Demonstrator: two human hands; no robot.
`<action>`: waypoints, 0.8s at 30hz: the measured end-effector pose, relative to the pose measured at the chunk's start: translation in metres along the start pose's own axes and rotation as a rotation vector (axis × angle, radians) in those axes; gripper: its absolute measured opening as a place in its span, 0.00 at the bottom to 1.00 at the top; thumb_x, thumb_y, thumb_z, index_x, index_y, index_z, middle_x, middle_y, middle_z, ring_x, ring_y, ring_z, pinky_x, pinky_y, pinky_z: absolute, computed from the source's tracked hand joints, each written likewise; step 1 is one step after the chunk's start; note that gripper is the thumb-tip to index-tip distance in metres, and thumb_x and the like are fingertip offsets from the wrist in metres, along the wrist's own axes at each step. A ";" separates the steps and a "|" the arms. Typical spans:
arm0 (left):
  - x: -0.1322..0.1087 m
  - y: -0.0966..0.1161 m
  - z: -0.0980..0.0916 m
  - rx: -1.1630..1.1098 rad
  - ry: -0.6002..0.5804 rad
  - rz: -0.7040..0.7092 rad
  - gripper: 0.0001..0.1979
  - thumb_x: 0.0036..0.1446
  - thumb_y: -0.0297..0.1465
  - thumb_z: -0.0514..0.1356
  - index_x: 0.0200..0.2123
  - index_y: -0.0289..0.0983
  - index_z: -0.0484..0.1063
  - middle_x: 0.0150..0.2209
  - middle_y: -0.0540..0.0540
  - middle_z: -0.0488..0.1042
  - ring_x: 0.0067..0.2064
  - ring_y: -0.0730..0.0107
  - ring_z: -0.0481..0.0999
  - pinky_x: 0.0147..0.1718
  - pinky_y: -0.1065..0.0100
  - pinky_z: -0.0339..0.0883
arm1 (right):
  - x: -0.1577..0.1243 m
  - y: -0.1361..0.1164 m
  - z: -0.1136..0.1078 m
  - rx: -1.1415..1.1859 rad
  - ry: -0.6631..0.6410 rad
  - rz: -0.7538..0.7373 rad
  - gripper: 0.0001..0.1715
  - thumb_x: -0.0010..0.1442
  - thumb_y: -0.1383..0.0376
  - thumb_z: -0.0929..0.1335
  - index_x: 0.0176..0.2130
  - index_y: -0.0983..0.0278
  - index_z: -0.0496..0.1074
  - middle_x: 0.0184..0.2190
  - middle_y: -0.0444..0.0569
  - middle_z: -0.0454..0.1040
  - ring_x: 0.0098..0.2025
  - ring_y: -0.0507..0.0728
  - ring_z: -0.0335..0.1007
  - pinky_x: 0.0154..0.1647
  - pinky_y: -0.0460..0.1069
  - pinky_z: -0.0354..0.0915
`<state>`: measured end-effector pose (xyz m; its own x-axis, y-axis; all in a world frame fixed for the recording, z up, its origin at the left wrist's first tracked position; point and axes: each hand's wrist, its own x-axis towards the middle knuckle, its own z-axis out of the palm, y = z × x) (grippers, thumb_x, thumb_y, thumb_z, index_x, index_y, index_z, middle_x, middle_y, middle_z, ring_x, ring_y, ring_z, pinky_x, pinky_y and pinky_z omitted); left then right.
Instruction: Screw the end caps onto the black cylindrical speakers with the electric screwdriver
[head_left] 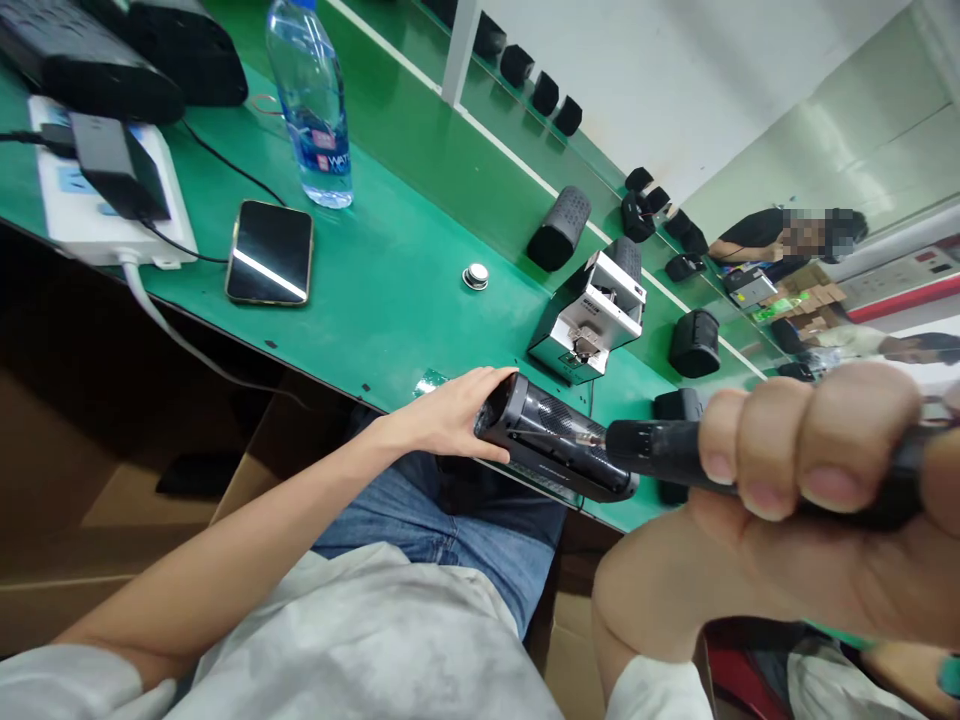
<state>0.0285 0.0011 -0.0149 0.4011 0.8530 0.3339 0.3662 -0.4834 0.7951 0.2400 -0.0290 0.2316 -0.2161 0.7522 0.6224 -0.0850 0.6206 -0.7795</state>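
A black speaker housing [574,455] with perforated patches lies at the front edge of the green table, in front of my lap. My left hand [461,412] grips its left end, thumb on the near side and fingers over the far side. In my right hand [810,450], the fingers are wrapped round a black electric screwdriver [656,447], held close to the camera. The screwdriver's thin bit points left, across the housing; whether its tip touches the housing I cannot tell. Just behind the housing stands a silver and black screw feeder [570,335].
A phone [270,255], a water bottle [311,110] and a white power strip [64,215] with cables occupy the table's left. A small silver disc [475,275] lies mid-table. Several black speakers [559,230] stand further back. Other people [757,235] sit at the far right.
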 end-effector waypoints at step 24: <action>-0.002 -0.016 0.009 0.016 0.015 -0.135 0.60 0.49 0.38 0.77 0.81 0.50 0.54 0.76 0.35 0.69 0.78 0.26 0.66 0.76 0.28 0.60 | 0.022 0.010 0.027 0.361 0.022 0.270 0.20 0.56 0.59 0.83 0.38 0.61 0.73 0.16 0.34 0.68 0.16 0.49 0.62 0.19 0.43 0.62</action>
<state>0.0292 0.0049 -0.0325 0.3346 0.9132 0.2326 0.4294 -0.3674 0.8250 0.2083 -0.0116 0.2356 -0.2570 0.8834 0.3918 -0.3627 0.2876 -0.8864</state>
